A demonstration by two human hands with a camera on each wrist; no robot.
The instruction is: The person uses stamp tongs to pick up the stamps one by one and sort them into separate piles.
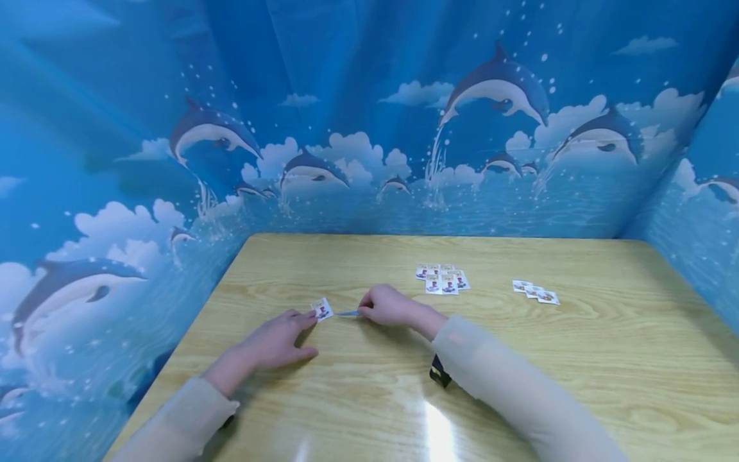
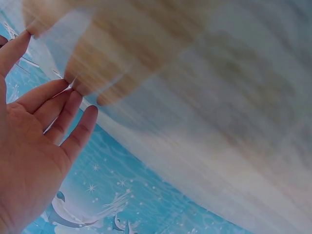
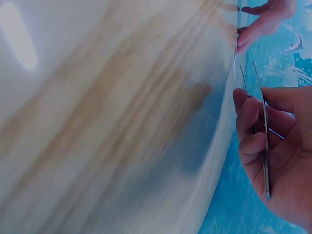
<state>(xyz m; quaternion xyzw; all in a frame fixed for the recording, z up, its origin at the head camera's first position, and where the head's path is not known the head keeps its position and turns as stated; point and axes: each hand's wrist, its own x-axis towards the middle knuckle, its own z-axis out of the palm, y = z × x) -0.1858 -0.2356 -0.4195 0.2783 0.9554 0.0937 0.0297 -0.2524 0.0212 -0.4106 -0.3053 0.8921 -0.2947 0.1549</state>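
Observation:
In the head view my left hand (image 1: 277, 341) rests on the table, its fingertips touching the edge of a small white printed card (image 1: 322, 309). The fingers of the left hand (image 2: 46, 122) look fairly straight in the left wrist view. To the right of the card, my right hand (image 1: 388, 305) holds metal tweezers (image 1: 348, 313) pointed left at it. Seen from the right wrist, the tweezers (image 3: 266, 146) lie between thumb and fingers of the right hand (image 3: 287, 131), their two tips apart. Whether the tips touch the card cannot be made out.
A group of several overlapping small printed cards (image 1: 442, 280) lies behind the right hand. Farther right lie three more overlapping cards (image 1: 535, 292). The wood-grain table (image 1: 623, 359) meets a blue dolphin-print curtain (image 1: 358, 115) at the back and sides.

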